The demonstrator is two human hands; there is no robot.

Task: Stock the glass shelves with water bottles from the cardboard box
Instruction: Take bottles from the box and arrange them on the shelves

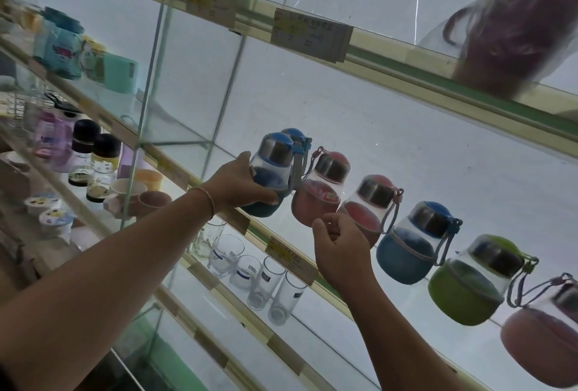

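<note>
Head view, left grip (239,185) clasping squat blue-sleeved bottle (271,178), right grip (339,245) loosely curled, empty, glass shelf (359,300).

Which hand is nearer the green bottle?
Right. The right hand hovers empty by the pink bottles, a few bottles left of the green bottle; the left hand grips a blue bottle further left.

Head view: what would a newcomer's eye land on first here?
The row of squat bottles along the middle glass shelf: pink, blue, green. The left hand grips another blue bottle at the row's left end, while the right hand hovers half-closed below the pink ones.
</note>
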